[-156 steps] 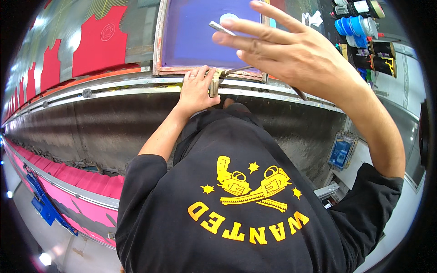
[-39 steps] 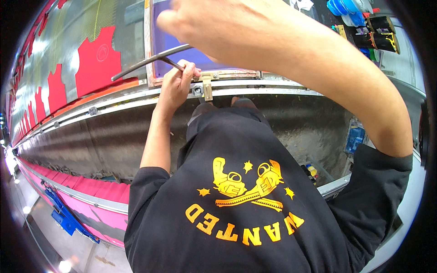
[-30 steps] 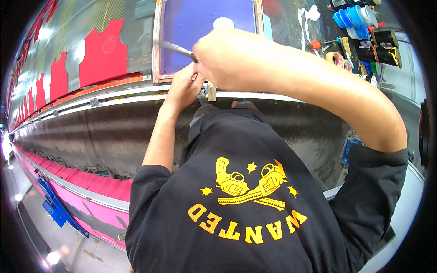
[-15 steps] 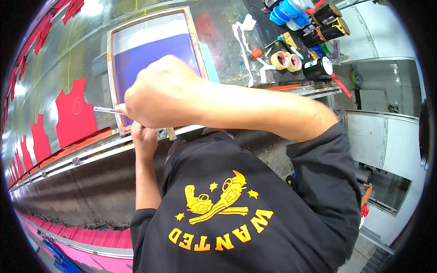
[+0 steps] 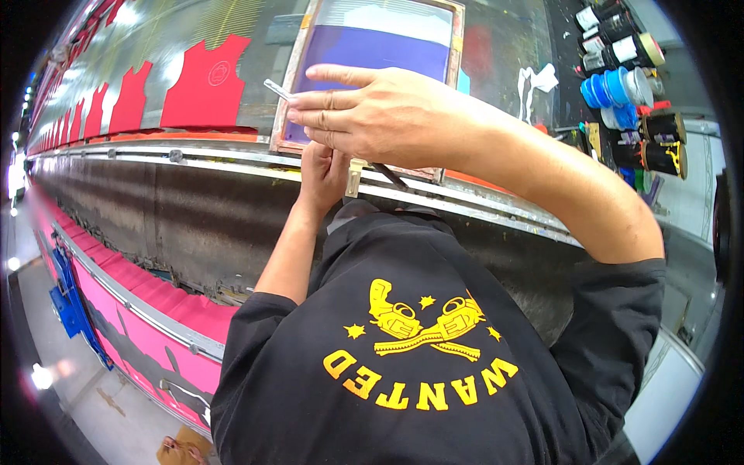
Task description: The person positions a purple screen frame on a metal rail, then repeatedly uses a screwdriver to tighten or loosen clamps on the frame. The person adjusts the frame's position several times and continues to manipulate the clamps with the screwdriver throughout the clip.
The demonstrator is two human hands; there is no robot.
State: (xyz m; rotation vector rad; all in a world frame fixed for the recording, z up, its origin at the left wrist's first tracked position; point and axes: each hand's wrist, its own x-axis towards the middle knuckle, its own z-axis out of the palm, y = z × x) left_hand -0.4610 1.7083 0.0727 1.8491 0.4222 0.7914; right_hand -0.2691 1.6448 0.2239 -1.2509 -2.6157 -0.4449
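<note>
A screen-printing frame [image 5: 456, 54] with purple ink [image 5: 376, 50] on its mesh lies on the long table in front of me. My left hand [image 5: 322, 178] is closed at the near edge of the frame, beside a small metal clamp [image 5: 353, 180]. Just above it is my right hand [image 5: 353, 112], palm down with long, straightened fingers, over a squeegee. The squeegee's pale end [image 5: 277, 89] sticks out past the fingertips, and its dark end [image 5: 390, 177] shows below the palm. The right thumb and the middle of the squeegee are hidden.
Red shirt pieces [image 5: 205, 85] lie in a row along the table to the left. On the right are a white strip [image 5: 537, 84], blue stacked containers [image 5: 616, 91] and black ink tubs [image 5: 664, 157]. Pink fabric [image 5: 174, 302] covers another table behind on the left.
My view has turned, so the frame appears farther right and higher. The right hand has gone from a closed fist to straightened fingers over the squeegee. My left hand stays at the frame edge.
</note>
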